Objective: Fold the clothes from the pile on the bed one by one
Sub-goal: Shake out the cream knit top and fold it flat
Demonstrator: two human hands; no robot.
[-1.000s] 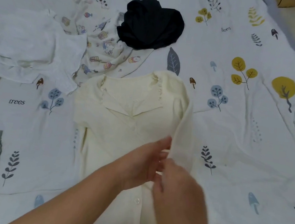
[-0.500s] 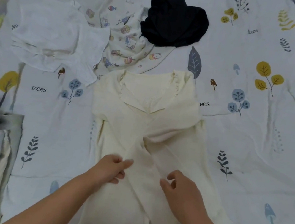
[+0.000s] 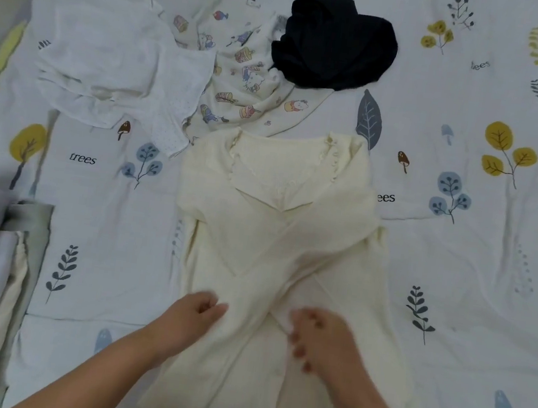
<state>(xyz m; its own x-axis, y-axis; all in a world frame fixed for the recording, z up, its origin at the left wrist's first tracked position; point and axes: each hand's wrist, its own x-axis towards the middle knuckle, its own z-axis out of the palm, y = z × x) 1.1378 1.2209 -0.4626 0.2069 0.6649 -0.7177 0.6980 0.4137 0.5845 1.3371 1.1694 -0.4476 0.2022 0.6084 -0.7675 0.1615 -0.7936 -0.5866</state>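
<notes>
Pinching crossed sleeves with left hand and seemingly right hand, best smoothing cream cardigan flat near centre.

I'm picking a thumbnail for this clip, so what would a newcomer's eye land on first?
The cream cardigan spread at the middle of the bed, sleeves crossed over its front, with the left hand and right hand on it near the bottom. Next, the black garment crumpled at top centre, stark against the pale tree-print bedsheet.
</notes>
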